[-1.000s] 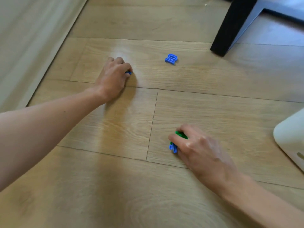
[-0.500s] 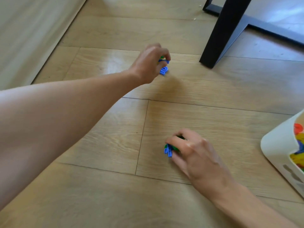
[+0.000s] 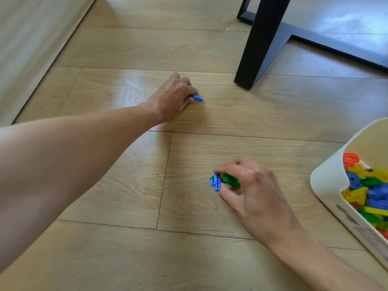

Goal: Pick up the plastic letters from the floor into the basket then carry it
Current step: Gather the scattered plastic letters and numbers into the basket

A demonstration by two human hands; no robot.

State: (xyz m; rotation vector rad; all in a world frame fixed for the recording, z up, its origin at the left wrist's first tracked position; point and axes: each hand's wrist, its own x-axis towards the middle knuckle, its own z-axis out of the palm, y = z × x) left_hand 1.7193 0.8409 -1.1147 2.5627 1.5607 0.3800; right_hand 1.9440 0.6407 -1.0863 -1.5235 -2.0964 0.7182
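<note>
Floor [image 3: 126,248]: pale wood-grain planks with a satin sheen, divided by thin dark seams.

Left hand [image 3: 172,97]: knuckles up, fingers curled round a blue letter [image 3: 197,98] of hard plastic, whose end is seen past the fingertips. It is held low over the planks, near the leg [image 3: 258,43]. Contact with the floor cannot be told.

Right hand [image 3: 252,190]: a blue piece [image 3: 216,183] and a rounded green piece [image 3: 231,180] are pinched together between thumb and fingertips.

Basket [image 3: 327,181]: cream, smooth-walled, with round corners and a slot handle cut in its side. It is set at the right edge and partly cropped. A loose heap of letters [image 3: 367,185] in red, yellow, blue and green is held inside.

Leg: black, matt, square-edged and slanted, joined to a flat base bar running right.

Room: bare plank is seen between the two hands, and between the right hand and the basket rim. A pale upright face borders the floor at left.
</note>
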